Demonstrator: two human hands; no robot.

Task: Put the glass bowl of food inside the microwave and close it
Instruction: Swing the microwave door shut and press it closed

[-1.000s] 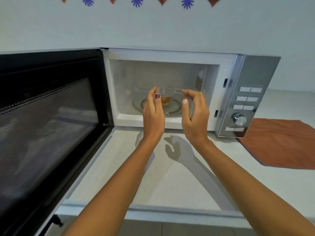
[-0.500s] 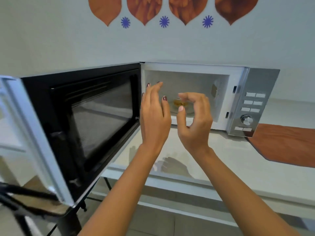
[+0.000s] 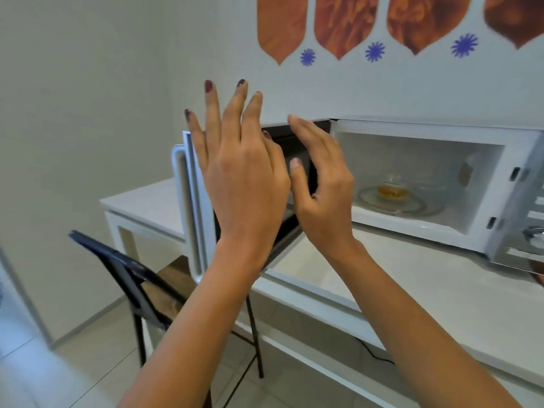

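Note:
The white microwave (image 3: 435, 134) stands open on the counter at the right. Inside it, the glass bowl of food (image 3: 393, 191) rests on the glass turntable. The microwave door (image 3: 188, 207) swings out to the left, seen nearly edge-on, its dark inner side mostly hidden behind my hands. My left hand (image 3: 235, 172) is raised in front of the door with fingers spread and holds nothing. My right hand (image 3: 321, 189) hovers just right of it, fingers loosely curved and empty, in front of the door's inner side.
A white counter (image 3: 412, 290) carries the microwave, whose control panel (image 3: 530, 231) with its knob is at the right edge. A dark chair (image 3: 141, 284) stands below the door at the left. A power cable hangs under the counter. Tiled floor lies below.
Both hands have drawn back out of the microwave, leaving the bowl on the turntable, and moved left toward the door. The view has swung left and the left hand has risen.

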